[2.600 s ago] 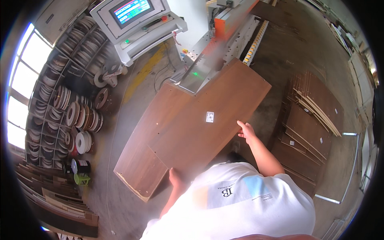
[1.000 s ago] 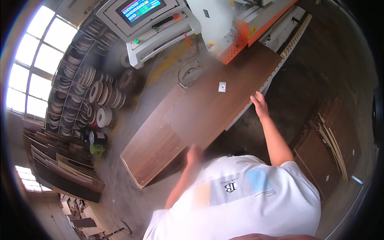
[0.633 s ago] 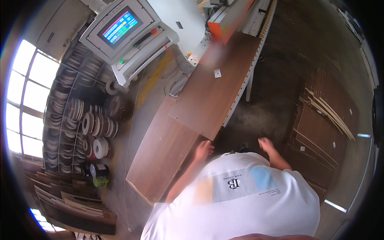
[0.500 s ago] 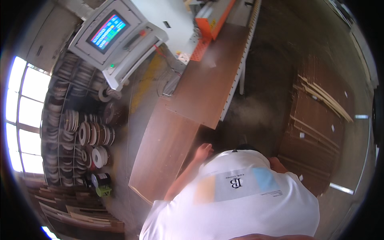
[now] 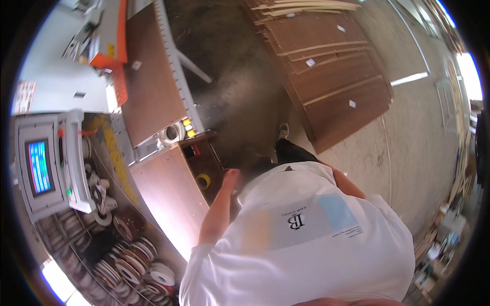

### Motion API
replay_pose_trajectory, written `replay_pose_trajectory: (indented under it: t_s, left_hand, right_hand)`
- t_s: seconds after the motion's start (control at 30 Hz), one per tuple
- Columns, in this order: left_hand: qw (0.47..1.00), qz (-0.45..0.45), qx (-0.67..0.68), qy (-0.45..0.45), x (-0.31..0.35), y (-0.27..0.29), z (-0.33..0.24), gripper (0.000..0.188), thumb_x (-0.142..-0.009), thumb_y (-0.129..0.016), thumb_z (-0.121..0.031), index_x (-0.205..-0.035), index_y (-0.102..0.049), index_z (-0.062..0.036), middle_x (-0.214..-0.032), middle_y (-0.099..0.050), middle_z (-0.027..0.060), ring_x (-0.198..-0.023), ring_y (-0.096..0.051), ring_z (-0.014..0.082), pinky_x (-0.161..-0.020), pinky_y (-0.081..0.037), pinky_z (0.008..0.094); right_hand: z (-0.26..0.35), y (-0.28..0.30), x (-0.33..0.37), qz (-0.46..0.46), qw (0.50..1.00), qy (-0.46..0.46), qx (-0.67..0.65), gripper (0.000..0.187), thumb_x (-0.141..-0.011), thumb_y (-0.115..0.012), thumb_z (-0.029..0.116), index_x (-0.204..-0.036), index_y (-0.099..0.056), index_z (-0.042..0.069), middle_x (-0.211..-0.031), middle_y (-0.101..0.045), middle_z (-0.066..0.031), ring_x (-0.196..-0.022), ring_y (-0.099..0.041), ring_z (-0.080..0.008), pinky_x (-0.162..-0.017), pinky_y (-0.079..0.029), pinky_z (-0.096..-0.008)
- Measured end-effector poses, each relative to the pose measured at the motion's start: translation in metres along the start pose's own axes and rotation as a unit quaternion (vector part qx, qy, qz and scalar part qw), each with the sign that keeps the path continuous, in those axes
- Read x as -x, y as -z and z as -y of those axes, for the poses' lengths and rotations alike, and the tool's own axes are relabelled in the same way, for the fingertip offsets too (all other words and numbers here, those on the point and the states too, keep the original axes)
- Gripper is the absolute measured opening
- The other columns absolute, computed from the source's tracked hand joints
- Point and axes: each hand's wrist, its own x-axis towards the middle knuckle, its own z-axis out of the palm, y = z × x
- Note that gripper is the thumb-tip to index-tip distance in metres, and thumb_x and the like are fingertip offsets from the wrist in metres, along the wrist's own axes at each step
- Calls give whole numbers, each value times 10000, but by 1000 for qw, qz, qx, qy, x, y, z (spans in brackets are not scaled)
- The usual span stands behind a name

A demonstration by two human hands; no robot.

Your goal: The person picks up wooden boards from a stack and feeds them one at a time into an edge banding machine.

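Lower left: rack of banding rolls point(image 5: 130, 265), dark and pale, packed on edge; one white roll point(image 5: 162, 274) near its right end. Bright window point(image 5: 58, 283) beyond, at rim. Worn yellow stripe point(image 5: 116, 160) on grey concrete floor point(image 5: 416, 143). Right: white bar point(image 5: 410, 79) lying on floor; mixed clutter point(image 5: 439, 255) lower down, details too small.

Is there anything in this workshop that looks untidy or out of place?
Yes, slightly: the pale wood strips lie loosely across the stack of brown boards, with uneven ends, not neatly bundled. Nothing looks spilled.
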Motion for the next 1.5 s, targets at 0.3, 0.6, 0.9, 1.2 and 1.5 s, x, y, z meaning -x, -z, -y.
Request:
replay_pose_trajectory:
  t_s: [0.3, 0.6, 0.9, 1.2, 1.5]
  left_hand:
    - [998, 24, -46, 39, -8, -23, -102, 274, -977, -582, -306, -1065, -662, -59, -862, -712, 66, -673, -643, 134, -629, -522, 288]
    - [945, 133, -298, -30, -79, -145, -108, 295, -959, -561, -289, -1096, -637, -39, -955, -714, 159, -826, -684, 296, -734, -540, 391]
    - [868, 66, -443, -213, -206, -348, -276, 459, -913, -574, -307, -1312, -529, -83, -1329, -571, 179, -1250, -528, 377, -1032, -457, 486]
    - [832, -78, -499, -230, -297, -428, -337, 510, -862, -645, -316, -1322, -533, -129, -1438, -448, 100, -1339, -415, 317, -1090, -405, 485]
    - [883, 102, -365, -277, -266, -416, -262, 411, -859, -677, -254, -1217, -598, -69, -1169, -641, 149, -1098, -630, 327, -941, -494, 425]
  right_hand:
    - [-76, -30, 9, 24, 997, -62, -42, 660, -927, -526, 599, -1156, -694, 2, -1115, -702, -186, -1056, -655, -294, -930, -488, -394]
    - [-92, -6, 6, 23, 991, -115, -59, 653, -935, -509, 582, -1131, -712, -7, -1101, -717, -199, -1072, -661, -317, -949, -484, -411]
    - [-198, -36, -86, 2, 963, -67, -263, 507, -924, -605, 471, -1188, -672, 43, -1090, -701, -127, -1029, -661, -251, -848, -511, -378]
    - [-175, 20, -176, -75, 878, -148, -450, 612, -943, -576, 509, -1377, -524, 80, -1340, -594, -91, -1239, -567, -258, -975, -461, -444]
    - [-190, 57, -237, -74, 702, -184, -684, 945, -913, -392, 777, -1564, -290, 100, -1572, -379, -140, -1414, -392, -332, -1114, -323, -573]
